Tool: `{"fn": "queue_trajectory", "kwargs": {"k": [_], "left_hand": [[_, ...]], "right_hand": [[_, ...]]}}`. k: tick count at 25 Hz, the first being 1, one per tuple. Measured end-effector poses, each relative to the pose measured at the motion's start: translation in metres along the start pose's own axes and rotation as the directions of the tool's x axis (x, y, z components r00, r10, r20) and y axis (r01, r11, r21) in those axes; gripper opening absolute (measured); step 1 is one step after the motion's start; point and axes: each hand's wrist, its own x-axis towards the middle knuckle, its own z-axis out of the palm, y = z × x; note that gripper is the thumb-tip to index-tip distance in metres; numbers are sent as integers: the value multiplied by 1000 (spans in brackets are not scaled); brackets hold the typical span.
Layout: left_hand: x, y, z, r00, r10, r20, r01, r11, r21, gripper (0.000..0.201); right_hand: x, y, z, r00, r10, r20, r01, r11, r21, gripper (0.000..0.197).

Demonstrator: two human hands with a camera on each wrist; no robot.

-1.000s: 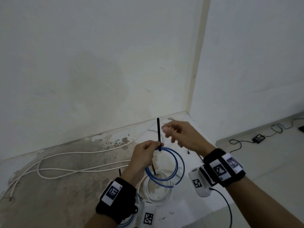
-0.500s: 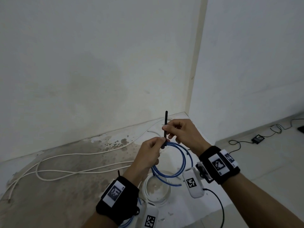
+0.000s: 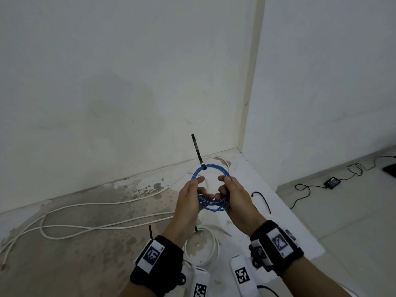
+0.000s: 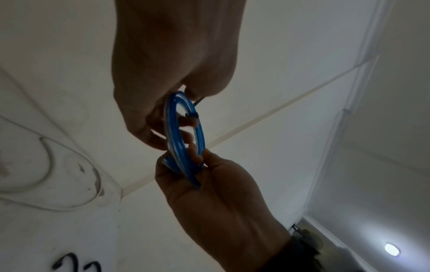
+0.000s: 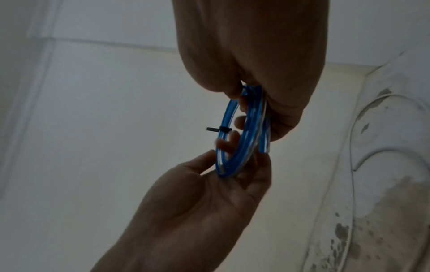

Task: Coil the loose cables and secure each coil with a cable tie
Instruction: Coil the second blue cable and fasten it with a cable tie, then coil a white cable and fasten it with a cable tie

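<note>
Both hands hold the blue coil (image 3: 211, 187) up in the air in front of the wall corner, facing us like a ring. The left hand (image 3: 188, 198) grips its left side, fingers curled round the strands; the right hand (image 3: 234, 200) grips the right side the same way. A black tie (image 3: 198, 153) is cinched on the top of the coil, its tail sticking up. Below, on the stained floor (image 3: 75, 254), lie a white coil (image 3: 201, 247) and a loose white cable (image 3: 90, 215), with spare ties (image 3: 262, 200) near
</note>
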Motion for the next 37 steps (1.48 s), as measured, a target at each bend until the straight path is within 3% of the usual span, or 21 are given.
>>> {"fn": "queue_trajectory", "kwargs": {"k": [4, 9, 12, 13, 15, 18, 20, 24, 27, 28, 30, 31, 34, 37], "left_hand": [[11, -10, -13, 988, 3, -154, -6, 1000, -23, 32], [0, -43, -56, 968, -77, -240, 74, 997, -20, 22], [-4, -58, -103, 942, 18, -335, 15, 995, 98, 27], [-3, -60, -124, 918, 34, -395, 18, 992, 126, 29], [-2, -66, -169, 857, 12, -515, 81, 984, 156, 31], [-14, -89, -238, 765, -66, -641, 232, 956, 179, 30], [-27, -111, -276, 752, -95, -652, 340, 903, 261, 31], [-40, -145, -325, 773, -208, -599, 486, 802, 349, 27], [-39, -157, -331, 795, -199, -573, 523, 704, 480, 35], [-39, -158, -331, 795, -200, -572, 557, 615, 558, 38], [-38, -152, -331, 779, -229, -583, 626, 328, 707, 45], [-37, -149, -334, 785, -232, -574, 619, 254, 743, 47], [-32, -144, -343, 854, -158, -496, 521, 228, 823, 43], [-20, -141, -340, 883, -118, -454, 469, 229, 853, 37]], "right_hand": [[-9, 23, 3, 971, 187, 150, -133, 942, -309, 25], [-4, 43, 22, 959, 219, 182, -184, 964, -195, 24], [-4, 71, 49, 857, 401, 324, -288, 894, -344, 30], [-6, 82, 59, 808, 469, 357, -297, 847, -441, 32], [-6, 101, 74, 762, 536, 362, -269, 772, -576, 30], [-1, 125, 78, 793, 543, 274, -283, 728, -625, 27], [1, 137, 72, 793, 562, 237, -313, 708, -634, 26], [4, 157, 63, 789, 601, 127, -388, 648, -655, 25], [6, 167, 60, 810, 581, 75, -374, 611, -698, 26], [8, 171, 59, 812, 580, 64, -376, 605, -702, 24], [11, 180, 55, 830, 556, 46, -351, 584, -732, 20], [13, 185, 52, 849, 527, 38, -317, 567, -760, 19], [17, 201, 44, 900, 434, 46, -185, 476, -860, 11], [17, 209, 37, 942, 319, 108, -15, 361, -933, 11]]}}
